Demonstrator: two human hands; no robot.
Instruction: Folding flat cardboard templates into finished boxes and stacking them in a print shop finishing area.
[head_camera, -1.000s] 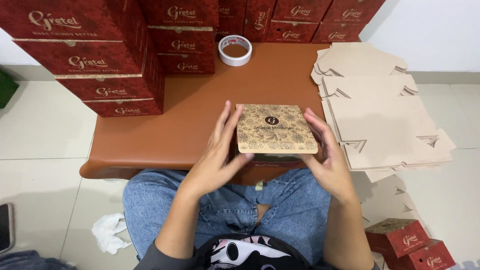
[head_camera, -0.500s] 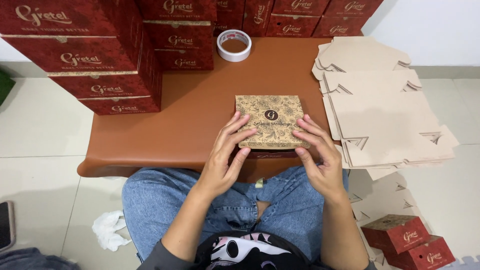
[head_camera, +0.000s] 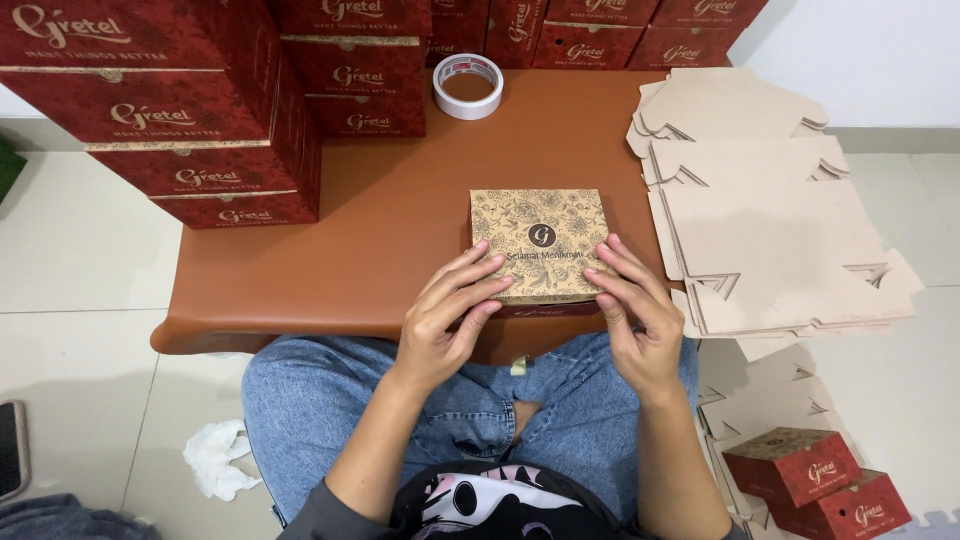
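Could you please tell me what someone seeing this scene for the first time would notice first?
Most striking is the flat tan box with a flower pattern at the near edge of the brown table, gripped by the left hand and right hand. Tall stacks of dark red boxes fill the table's far left, and flat unfolded cardboard sheets pile up on the right.

Counted: one patterned box (head_camera: 541, 246), one tape roll (head_camera: 467, 86), two small red boxes (head_camera: 790, 464) on the floor, two hands (head_camera: 445, 322).
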